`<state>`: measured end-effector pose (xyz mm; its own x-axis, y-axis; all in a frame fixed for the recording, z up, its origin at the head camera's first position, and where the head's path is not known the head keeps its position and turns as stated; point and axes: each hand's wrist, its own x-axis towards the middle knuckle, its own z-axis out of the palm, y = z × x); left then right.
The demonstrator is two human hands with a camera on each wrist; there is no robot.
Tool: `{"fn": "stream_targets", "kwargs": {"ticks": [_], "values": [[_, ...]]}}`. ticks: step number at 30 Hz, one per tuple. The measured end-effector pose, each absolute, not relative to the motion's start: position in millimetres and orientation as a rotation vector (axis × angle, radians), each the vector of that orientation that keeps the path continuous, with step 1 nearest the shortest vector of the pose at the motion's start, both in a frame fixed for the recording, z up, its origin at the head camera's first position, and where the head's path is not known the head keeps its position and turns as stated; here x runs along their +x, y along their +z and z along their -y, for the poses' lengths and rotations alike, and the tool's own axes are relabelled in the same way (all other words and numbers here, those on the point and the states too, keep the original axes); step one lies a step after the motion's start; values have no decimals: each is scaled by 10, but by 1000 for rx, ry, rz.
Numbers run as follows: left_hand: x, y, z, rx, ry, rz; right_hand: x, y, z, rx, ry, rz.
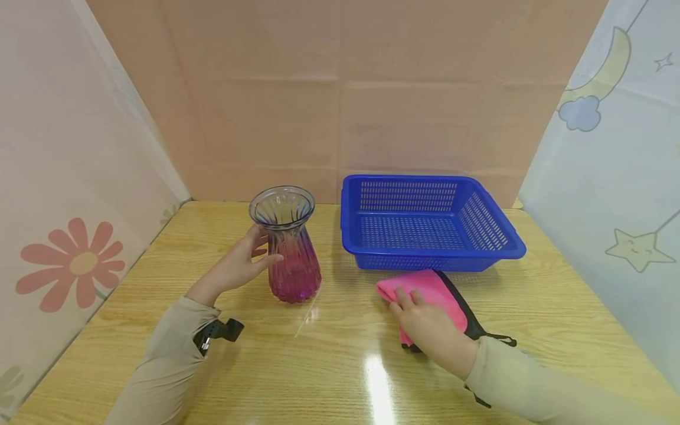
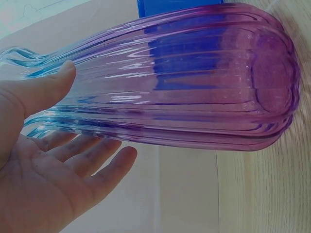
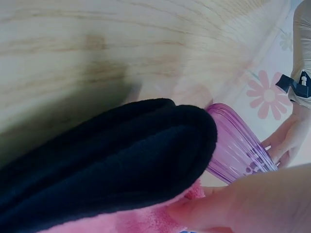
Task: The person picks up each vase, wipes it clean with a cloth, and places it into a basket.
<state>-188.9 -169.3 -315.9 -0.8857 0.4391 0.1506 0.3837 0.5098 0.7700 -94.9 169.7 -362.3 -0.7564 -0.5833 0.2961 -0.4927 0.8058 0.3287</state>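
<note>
A ribbed glass vase [image 1: 294, 265], clear bluish at the flared rim and pink-purple below, stands upright on the wooden table. My left hand [image 1: 241, 262] is at its left side, thumb in front and fingers behind the neck. In the left wrist view the fingers of the left hand [image 2: 53, 179] are spread and fairly straight, the palm apart from the glass. To the right, my right hand [image 1: 432, 330] pinches a folded pink cloth [image 1: 441, 292] with black edging and a hanging loop. The right wrist view shows the thumb on the pink cloth [image 3: 146, 218], its dark folded edge in front.
Just behind the cloth sits a blue plastic basket [image 1: 406, 263] with slotted walls, near the back of the table [image 1: 297, 378]. A peach backdrop [image 1: 340, 118] rises behind it, and printed sheets [image 1: 611, 177] hang at both sides.
</note>
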Motion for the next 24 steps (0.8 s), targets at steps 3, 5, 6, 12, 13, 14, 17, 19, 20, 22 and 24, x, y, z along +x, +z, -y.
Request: {"fn": "stream_targets", "kwargs": {"ticks": [3, 5, 6, 12, 13, 14, 17, 19, 20, 22, 24], "values": [[-1890, -3161, 1693, 732, 1341, -2672, -953, -3650, -1681, 819, -305, 2635], [-1891, -3163, 1693, 732, 1341, -2672, -956, -3656, -1673, 830, -288, 2664], [-1893, -3164, 1693, 734, 1340, -2672, -958, -3658, -1669, 833, -278, 2688], [-1896, -3169, 1697, 730, 1337, -2674, -989, -3695, -1655, 856, -289, 2743], [-1897, -3168, 1697, 730, 1336, -2673, -993, -3702, -1654, 863, -298, 2741], [-1898, -3168, 1697, 729, 1335, -2673, -997, -3709, -1654, 869, -300, 2742], [-1900, -3165, 1694, 732, 1333, -2672, -999, -3711, -1647, 891, -294, 2756], [-1898, -3161, 1692, 733, 1334, -2669, -998, -3700, -1636, 897, -271, 2792], [-1896, -3159, 1692, 733, 1335, -2669, -1000, -3699, -1632, 898, -259, 2807], [-1893, -3157, 1691, 735, 1334, -2670, -1008, -3701, -1621, 898, -242, 2840], [-1889, -3156, 1691, 736, 1333, -2672, -1012, -3701, -1610, 899, -249, 2860]]}}
